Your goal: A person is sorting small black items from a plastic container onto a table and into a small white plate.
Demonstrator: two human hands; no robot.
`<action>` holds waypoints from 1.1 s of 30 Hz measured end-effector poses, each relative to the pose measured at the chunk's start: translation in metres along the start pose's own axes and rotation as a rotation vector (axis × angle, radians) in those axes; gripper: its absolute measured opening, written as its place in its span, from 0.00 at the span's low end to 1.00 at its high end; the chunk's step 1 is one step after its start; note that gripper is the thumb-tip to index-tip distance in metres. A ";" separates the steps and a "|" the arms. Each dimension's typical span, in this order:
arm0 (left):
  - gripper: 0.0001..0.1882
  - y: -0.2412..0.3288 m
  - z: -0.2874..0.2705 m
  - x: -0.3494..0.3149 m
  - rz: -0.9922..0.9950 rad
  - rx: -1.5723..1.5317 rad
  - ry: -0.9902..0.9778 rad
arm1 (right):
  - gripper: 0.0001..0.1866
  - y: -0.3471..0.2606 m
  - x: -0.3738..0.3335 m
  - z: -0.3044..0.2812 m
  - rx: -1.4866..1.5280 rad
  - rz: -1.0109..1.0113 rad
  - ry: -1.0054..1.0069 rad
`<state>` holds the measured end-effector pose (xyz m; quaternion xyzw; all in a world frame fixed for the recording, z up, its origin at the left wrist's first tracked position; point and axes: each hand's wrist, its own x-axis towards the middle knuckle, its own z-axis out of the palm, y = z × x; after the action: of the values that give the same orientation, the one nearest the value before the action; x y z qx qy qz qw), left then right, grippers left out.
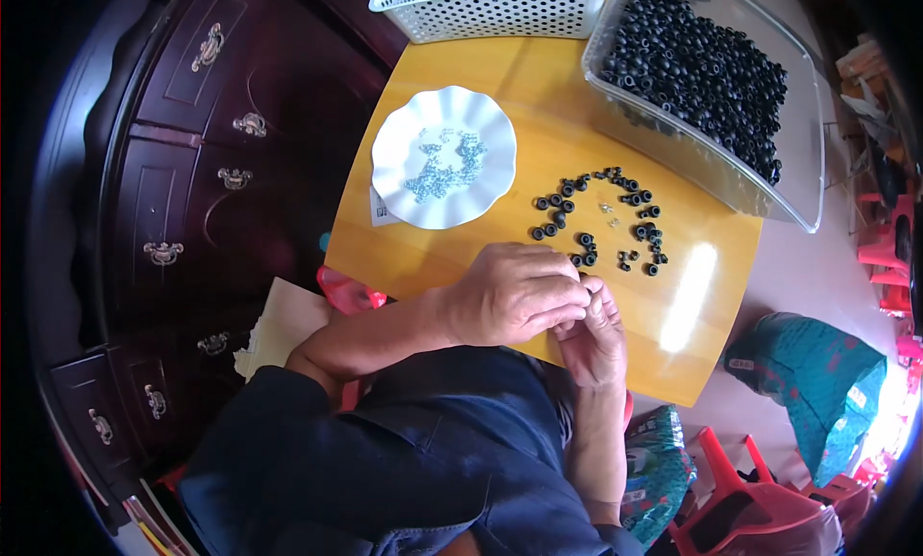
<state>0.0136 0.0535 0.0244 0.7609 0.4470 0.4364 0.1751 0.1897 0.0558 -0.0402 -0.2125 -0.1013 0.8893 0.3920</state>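
My left hand (524,292) and my right hand (598,337) meet over the near edge of the wooden table. Their fingertips pinch together around a small dark piece, mostly covered by the fingers; it looks like one of the black ring-shaped caps. Just beyond my hands, several loose black caps (586,239) lie in a rough ring on the tabletop. Inside that ring are a few tiny clear pieces (608,209). To the left stands a white scalloped plate (389,172), holding a scatter of small pale, see-through bits (437,179).
A clear plastic bin (673,123) heaped with black caps (697,71) takes up the far right corner. Behind the plate is a white perforated basket (500,20). Dark wooden drawers (183,191) line the left. Green bags (812,383) and red stools (740,508) stand on the right.
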 end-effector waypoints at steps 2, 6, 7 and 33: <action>0.07 0.003 -0.002 0.003 0.013 0.030 -0.040 | 0.12 -0.001 -0.001 -0.002 -0.023 0.002 -0.020; 0.08 0.008 0.000 0.008 0.003 0.016 -0.105 | 0.12 -0.004 -0.006 -0.002 0.012 0.008 -0.011; 0.08 0.008 0.001 0.009 0.010 0.017 -0.117 | 0.12 -0.005 -0.007 -0.002 0.007 0.010 -0.009; 0.04 -0.021 0.056 0.048 -0.051 0.238 -0.350 | 0.11 -0.034 -0.009 -0.024 0.450 -0.076 -0.336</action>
<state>0.0593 0.1116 0.0040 0.8290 0.4772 0.2371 0.1699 0.2286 0.0723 -0.0465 0.0343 0.0271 0.8968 0.4403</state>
